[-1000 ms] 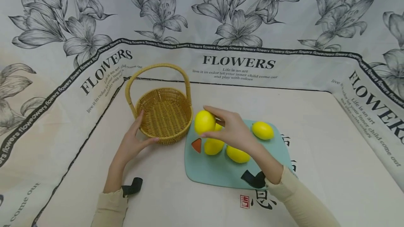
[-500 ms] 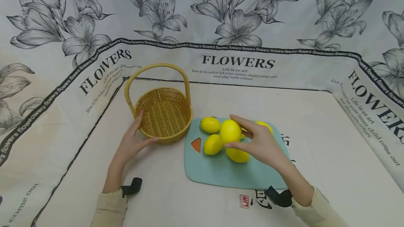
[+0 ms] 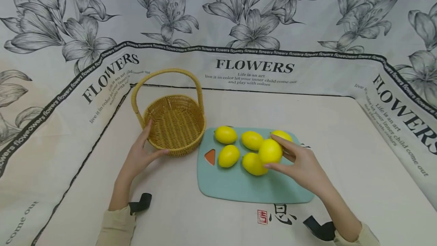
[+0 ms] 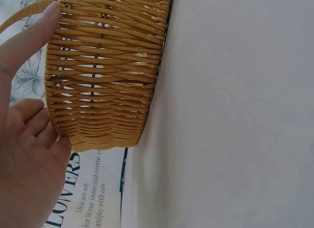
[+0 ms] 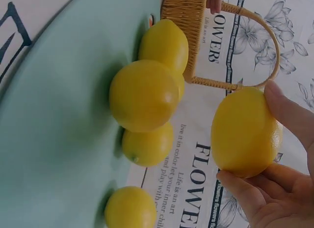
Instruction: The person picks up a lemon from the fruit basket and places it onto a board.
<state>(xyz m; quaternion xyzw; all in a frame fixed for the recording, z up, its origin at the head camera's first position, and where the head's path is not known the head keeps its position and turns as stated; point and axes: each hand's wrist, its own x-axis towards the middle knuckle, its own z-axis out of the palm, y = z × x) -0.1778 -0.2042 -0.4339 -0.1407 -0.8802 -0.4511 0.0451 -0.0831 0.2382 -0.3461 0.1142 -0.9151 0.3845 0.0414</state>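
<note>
My right hand [image 3: 302,162] pinches a yellow lemon [image 3: 271,151] between thumb and fingers, above the right part of a pale green cutting board [image 3: 232,189]. In the right wrist view, a gap shows between the held lemon [image 5: 245,132] and the several lemons [image 5: 144,96] on the board. Those lemons [image 3: 225,135] lie in two loose rows. To the board's left stands a wicker basket [image 3: 177,128] with a tall handle, nothing inside it. My left hand [image 3: 138,156] holds the basket's rim at its near left side, the thumb [image 4: 46,21] and bent fingers on the edge.
An orange triangular mark or hole [image 3: 210,157] shows at the board's left end. Black and red characters [image 3: 281,214] are printed on the white tablecloth [image 3: 184,200] at the near side. A flower-patterned cloth [image 3: 252,22] rises behind.
My right hand has carried the lemon rightward, from near the basket to above the board's right part, uncovering the lemons beneath. The left hand and basket keep their places.
</note>
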